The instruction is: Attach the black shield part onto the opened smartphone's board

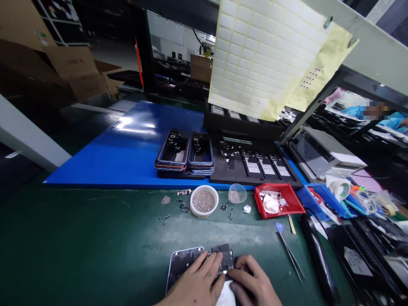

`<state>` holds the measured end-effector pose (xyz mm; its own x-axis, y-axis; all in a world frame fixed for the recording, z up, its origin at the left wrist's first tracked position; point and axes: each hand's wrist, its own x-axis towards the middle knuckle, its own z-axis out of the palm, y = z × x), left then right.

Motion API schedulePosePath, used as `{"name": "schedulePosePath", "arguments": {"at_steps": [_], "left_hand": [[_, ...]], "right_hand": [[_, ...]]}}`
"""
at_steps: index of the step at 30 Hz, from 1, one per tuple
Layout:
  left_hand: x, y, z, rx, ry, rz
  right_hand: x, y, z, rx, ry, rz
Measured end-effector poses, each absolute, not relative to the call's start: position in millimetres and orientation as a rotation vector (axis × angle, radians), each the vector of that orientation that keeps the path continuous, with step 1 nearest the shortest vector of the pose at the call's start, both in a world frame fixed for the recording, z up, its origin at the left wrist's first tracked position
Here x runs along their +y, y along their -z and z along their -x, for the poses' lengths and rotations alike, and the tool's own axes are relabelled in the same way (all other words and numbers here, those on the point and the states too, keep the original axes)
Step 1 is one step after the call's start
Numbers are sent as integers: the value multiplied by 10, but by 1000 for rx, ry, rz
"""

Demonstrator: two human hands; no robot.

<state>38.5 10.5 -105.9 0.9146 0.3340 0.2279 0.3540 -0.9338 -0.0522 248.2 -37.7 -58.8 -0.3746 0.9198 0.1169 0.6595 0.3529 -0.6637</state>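
- Phone frame (181,263), pale blue at its rim and dark inside, lies on the green bench (95,238) right before us, partly under our left hand (200,276).
- Beside it on the right we see a dark panel (227,255), also partly covered by our fingers.
- Our left fingers lie close together across both pieces; we cannot tell whether they grip anything underneath.
- We have our right hand (255,282) curled at the panel's right side, index fingertip touching its edge; whether finger and thumb pinch anything, we cannot tell.
- Just beyond our hands stand a white tub (204,201) of tiny metal parts and a red bin (292,202).
- Tweezers (291,255) lie to our right.
- Farther back, we see stacked phone frames (200,149) on a blue board (105,148).
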Motion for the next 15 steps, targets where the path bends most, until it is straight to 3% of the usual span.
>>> {"name": "schedulePosePath", "arguments": {"at_steps": [9,15], "left_hand": [[83,1051,-406,-555,327,3002],[106,653,-389,-623,296,3118]], "right_hand": [[-268,459,-2391,-2234,-682,1433],[-202,482,-2418,-2138,-836,1354]]}}
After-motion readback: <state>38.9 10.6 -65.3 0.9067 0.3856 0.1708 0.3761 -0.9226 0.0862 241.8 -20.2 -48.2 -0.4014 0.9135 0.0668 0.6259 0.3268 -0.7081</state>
